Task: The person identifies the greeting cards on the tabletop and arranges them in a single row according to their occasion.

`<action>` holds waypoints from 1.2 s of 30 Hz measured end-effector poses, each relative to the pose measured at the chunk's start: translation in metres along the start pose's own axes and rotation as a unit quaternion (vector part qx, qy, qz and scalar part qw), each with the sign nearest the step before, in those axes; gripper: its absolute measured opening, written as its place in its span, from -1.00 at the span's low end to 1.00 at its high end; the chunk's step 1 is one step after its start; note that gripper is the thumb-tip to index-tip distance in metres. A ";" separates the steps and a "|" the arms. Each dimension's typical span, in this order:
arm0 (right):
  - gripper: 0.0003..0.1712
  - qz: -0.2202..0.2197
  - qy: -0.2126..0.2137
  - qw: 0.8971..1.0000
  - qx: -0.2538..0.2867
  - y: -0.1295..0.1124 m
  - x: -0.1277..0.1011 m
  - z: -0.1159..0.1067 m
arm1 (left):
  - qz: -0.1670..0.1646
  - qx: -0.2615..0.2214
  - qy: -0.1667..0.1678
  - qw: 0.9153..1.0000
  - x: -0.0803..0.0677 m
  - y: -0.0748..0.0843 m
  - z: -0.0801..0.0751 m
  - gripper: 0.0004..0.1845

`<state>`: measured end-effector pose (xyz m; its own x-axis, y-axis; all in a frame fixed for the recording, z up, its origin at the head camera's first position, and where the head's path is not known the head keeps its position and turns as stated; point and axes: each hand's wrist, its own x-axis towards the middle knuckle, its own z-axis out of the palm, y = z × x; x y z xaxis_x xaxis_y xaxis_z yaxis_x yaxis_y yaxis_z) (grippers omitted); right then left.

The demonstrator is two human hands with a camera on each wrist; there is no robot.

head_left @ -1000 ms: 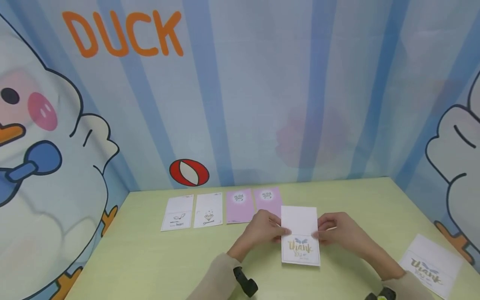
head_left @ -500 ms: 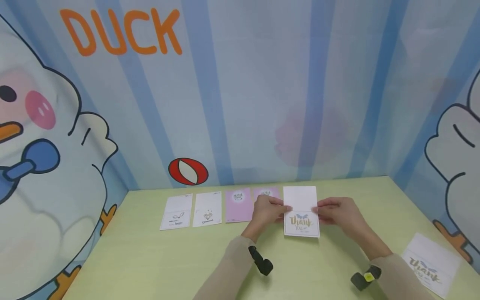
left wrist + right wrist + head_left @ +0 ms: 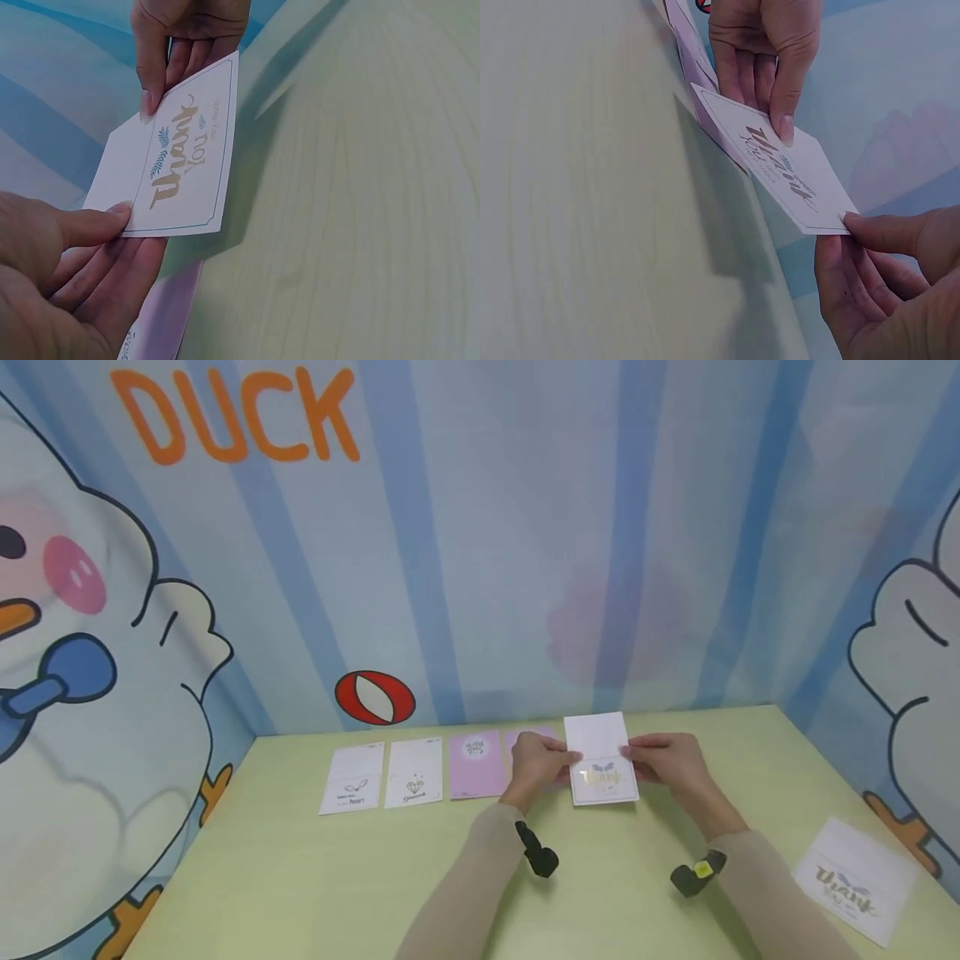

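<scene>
The white thank-you card [image 3: 602, 760] is held above the worktop [image 3: 315, 877], pinched at its two long edges. The left hand [image 3: 538, 762] takes the card's left edge, thumb on the printed face and fingers underneath. The right hand [image 3: 663, 758] takes the opposite edge in the same way. Both grips are pinching the card; neither is spread.

The card's long axis runs away from the person, toward the back wall, so the two grips lie across its short width, one on either side of the lettering. Both wrist views show the card lifted clear of the worktop, with a shadow beneath it.

Just to the left of the left grip, and partly under that hand, lies a pink card [image 3: 476, 765] in a row with two white cards [image 3: 382, 775] further left. The held card sits at the right end of that row. Both hands are equally near it. A second thank-you card [image 3: 855, 878] lies well apart, to the right of the right grip and nearer the person.
</scene>
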<state>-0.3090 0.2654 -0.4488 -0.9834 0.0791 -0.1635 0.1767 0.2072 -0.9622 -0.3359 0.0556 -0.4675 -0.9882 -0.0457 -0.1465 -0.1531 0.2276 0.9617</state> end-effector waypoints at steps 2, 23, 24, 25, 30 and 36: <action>-0.47 0.007 0.004 1.000 -0.006 0.002 0.006 -0.001 | -0.008 0.004 0.003 1.000 0.005 -0.001 0.003 -0.82; -0.54 0.053 0.006 0.996 -0.077 0.007 0.046 0.004 | -0.010 0.080 0.085 0.993 0.027 -0.008 0.020 -0.82; -0.55 0.050 0.007 0.996 -0.080 0.007 0.047 0.004 | -0.008 0.095 0.092 0.991 0.026 -0.007 0.021 -0.82; -0.56 0.047 0.009 0.995 -0.084 0.008 0.048 0.005 | -0.007 0.110 0.099 0.989 0.026 -0.007 0.022 -0.82; -0.61 0.036 0.020 0.993 -0.114 0.012 0.048 0.009 | 0.019 0.159 0.115 0.980 0.023 -0.004 0.026 -0.80; -0.63 0.034 0.043 0.984 -0.167 0.012 0.051 0.010 | 0.077 0.171 0.101 0.977 0.034 -0.012 0.035 -0.40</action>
<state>-0.3572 0.2620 -0.4711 -0.9643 0.1830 -0.1913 0.2593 0.5074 -0.8218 -0.3678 0.0849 -0.4924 -0.9827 -0.1687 0.0762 -0.0312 0.5569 0.8300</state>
